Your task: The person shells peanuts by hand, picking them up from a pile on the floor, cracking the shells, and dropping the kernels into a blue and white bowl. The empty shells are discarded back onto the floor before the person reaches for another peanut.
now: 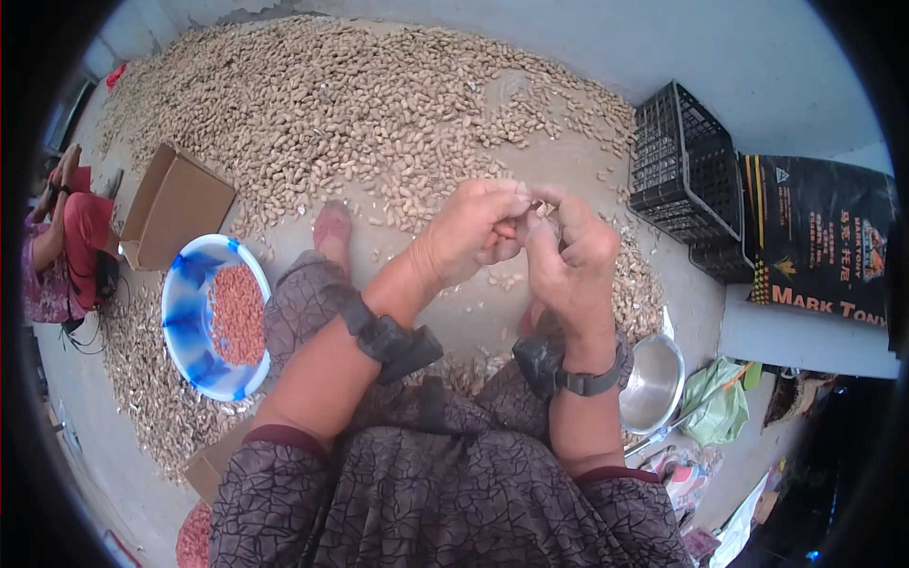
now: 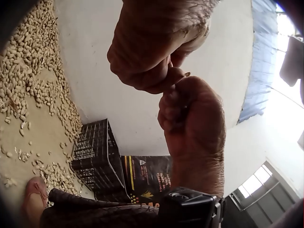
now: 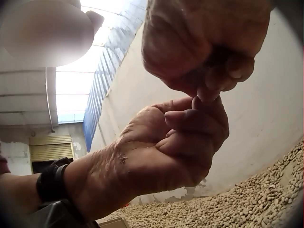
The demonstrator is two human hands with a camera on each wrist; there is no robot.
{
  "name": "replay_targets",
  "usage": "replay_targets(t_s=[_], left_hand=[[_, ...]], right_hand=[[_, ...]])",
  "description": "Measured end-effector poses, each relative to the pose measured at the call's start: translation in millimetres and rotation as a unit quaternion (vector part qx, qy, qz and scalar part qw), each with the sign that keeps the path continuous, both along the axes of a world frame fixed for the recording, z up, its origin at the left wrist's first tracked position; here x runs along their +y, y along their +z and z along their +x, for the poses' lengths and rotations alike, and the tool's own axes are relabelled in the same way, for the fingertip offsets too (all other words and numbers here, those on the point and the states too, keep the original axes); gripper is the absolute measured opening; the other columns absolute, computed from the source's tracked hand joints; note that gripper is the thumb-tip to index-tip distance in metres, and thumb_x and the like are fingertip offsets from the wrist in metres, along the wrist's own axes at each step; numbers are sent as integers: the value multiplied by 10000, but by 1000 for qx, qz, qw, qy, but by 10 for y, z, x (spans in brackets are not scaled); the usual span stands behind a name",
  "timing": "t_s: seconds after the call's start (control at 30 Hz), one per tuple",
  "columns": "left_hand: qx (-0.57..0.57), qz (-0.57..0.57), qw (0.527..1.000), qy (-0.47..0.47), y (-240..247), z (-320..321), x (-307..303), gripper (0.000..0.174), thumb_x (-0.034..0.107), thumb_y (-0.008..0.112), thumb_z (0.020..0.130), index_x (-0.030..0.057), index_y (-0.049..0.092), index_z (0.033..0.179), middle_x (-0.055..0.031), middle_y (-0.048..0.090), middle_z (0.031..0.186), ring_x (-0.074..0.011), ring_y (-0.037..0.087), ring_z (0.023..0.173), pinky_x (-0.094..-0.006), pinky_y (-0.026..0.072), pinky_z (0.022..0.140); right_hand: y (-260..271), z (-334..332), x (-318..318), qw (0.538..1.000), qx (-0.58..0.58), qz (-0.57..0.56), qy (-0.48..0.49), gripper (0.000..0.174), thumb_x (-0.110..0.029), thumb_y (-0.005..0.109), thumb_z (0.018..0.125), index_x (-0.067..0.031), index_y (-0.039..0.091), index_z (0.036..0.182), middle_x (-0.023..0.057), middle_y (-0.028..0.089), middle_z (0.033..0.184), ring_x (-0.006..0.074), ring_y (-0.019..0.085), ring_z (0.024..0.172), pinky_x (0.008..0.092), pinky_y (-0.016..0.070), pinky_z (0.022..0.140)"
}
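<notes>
Both hands meet at the fingertips in front of the body. My left hand (image 1: 464, 232) (image 2: 156, 42) (image 3: 166, 147) is curled, with reddish kernels (image 1: 505, 230) showing among its lower fingers. Facing it, my right hand (image 1: 576, 254) (image 2: 197, 118) (image 3: 204, 42) has thumb and forefinger bent together. A small peanut (image 1: 536, 205) is pinched between the fingertips of both hands, mostly covered by them. In the left wrist view only a small tip (image 2: 187, 74) sticks out. The right palm is hidden in the head view.
Unshelled peanuts (image 1: 331, 104) cover the floor ahead. A blue-white basin (image 1: 177, 317) with reddish kernels (image 1: 237, 314) and a cardboard box (image 1: 194, 204) stand left. Right are black crates (image 1: 663, 161), a black sack (image 1: 819, 241) and a metal bowl (image 1: 653, 383). Another person (image 1: 71, 246) sits far left.
</notes>
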State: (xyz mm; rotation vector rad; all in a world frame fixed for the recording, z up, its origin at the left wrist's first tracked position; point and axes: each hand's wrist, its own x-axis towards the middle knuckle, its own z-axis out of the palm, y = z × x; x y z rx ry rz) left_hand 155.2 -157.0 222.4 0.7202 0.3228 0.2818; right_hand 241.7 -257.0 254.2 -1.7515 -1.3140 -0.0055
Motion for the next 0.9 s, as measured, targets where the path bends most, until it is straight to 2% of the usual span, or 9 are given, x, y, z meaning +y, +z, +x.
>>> replay_targets(t_s=[0.1, 0.17, 0.3, 0.37, 0.47, 0.6, 0.67, 0.8, 0.9], left_hand=[[46, 18, 999, -18, 30, -4, 3, 148, 118, 448, 815, -1, 530, 785, -22, 496, 585, -49, 394, 409, -168, 272, 339], [92, 76, 993, 6, 37, -14, -3, 155, 150, 456, 860, 19, 528, 818, -16, 512, 620, -29, 386, 423, -149, 239, 340], [78, 75, 994, 29, 65, -94, 73, 167, 160, 453, 875, 26, 531, 815, -14, 512, 623, -26, 383, 423, -150, 239, 334], [63, 87, 992, 61, 114, -176, 144, 183, 173, 442, 886, 28, 530, 817, -13, 513, 625, -19, 370, 421, -143, 232, 329], [53, 76, 991, 96, 173, -369, 332, 200, 191, 444, 892, 24, 530, 821, -9, 508, 627, -16, 350, 414, -134, 226, 325], [83, 91, 975, 187, 401, -814, 694, 237, 219, 434, 904, 17, 527, 821, 3, 500, 636, -1, 327, 410, -122, 235, 319], [89, 103, 966, 220, 492, -1151, 906, 239, 223, 437, 903, 17, 526, 821, 4, 496, 634, 2, 324, 414, -120, 230, 319], [180, 120, 910, 352, 485, -1859, 1102, 230, 203, 452, 880, 4, 518, 787, 2, 469, 566, -14, 340, 414, -138, 228, 311], [273, 117, 884, 362, 139, -2454, 1180, 282, 247, 425, 898, 6, 512, 781, -3, 471, 562, -27, 334, 408, -137, 228, 312]], right_hand=[[5, 22, -38, 997, 70, 6, -14, 179, -7, 511, 731, 7, 572, 898, 77, 560, 551, 135, 558, 473, 265, 421, 440], [85, 48, -79, 976, 213, -31, -37, 172, -2, 519, 744, 23, 570, 906, 24, 543, 558, 79, 534, 501, 228, 408, 441], [112, 108, -218, 948, 297, -115, -4, 204, -13, 531, 766, 36, 564, 962, -2, 534, 610, 46, 487, 496, 193, 380, 452], [93, 173, -324, 857, 353, -355, 123, 267, -55, 560, 755, 58, 550, 997, 22, 547, 623, 74, 511, 530, 210, 397, 481], [-37, 190, -373, 880, 217, -406, 114, 335, -108, 594, 734, 55, 549, 1024, 48, 556, 633, 109, 543, 592, 243, 416, 521], [-184, 273, -416, 891, 163, -410, 108, 361, -148, 610, 721, 46, 558, 1021, 77, 572, 644, 134, 563, 649, 269, 428, 565], [-267, 276, -402, 910, 113, -381, 116, 380, -163, 621, 709, 69, 560, 1003, 148, 560, 521, 190, 561, 424, 293, 440, 475], [-360, 273, -406, 911, -29, -400, 100, 353, -180, 640, 690, 41, 587, 960, 201, 583, 625, 294, 608, 633, 351, 463, 601], [-319, 218, -384, 902, 8, -424, 88, 358, -198, 658, 674, 34, 597, 940, 232, 588, 724, 339, 596, 706, 370, 463, 641]])
